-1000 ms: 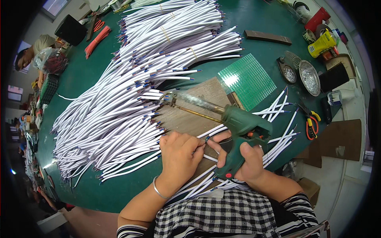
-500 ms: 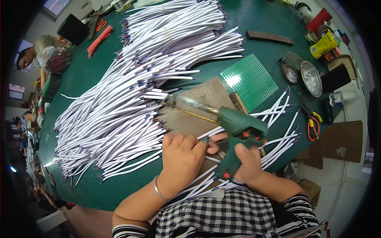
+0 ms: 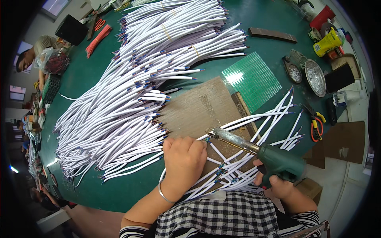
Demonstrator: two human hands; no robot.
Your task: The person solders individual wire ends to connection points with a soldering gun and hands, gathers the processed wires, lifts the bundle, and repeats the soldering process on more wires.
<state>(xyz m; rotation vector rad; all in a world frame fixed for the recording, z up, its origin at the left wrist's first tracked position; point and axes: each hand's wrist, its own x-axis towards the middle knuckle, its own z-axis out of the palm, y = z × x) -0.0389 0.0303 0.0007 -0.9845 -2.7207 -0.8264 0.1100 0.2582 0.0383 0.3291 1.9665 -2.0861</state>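
Note:
My left hand (image 3: 184,160) is closed, its fingers curled over a white cable (image 3: 238,120) beside a brown board (image 3: 198,107). In my right hand (image 3: 276,185) is a green pistol-shaped soldering gun (image 3: 279,162) with a metal barrel, its tip pointing left. That tip lies close by the cable's bare wire end next to my left fingers; whether they touch I cannot tell. Several joined cables (image 3: 230,178) with blue and brown wire ends lie crossed under the gun and in front of my apron. Left of my hand spreads a large pile of loose white cables (image 3: 107,127).
Bundled white cables (image 3: 174,23) lie at the far side of the green table (image 3: 91,194). Rightward are a green perforated mat (image 3: 254,79), a metal dish (image 3: 316,79) with silvery bits, pliers (image 3: 316,126) and a yellow bottle (image 3: 327,44). Another person (image 3: 41,45) is at far left.
The soldering gun has swung right and down from over the board, its tip now beside my left fingers. My right hand has moved right with it; my left hand stays nearly in place.

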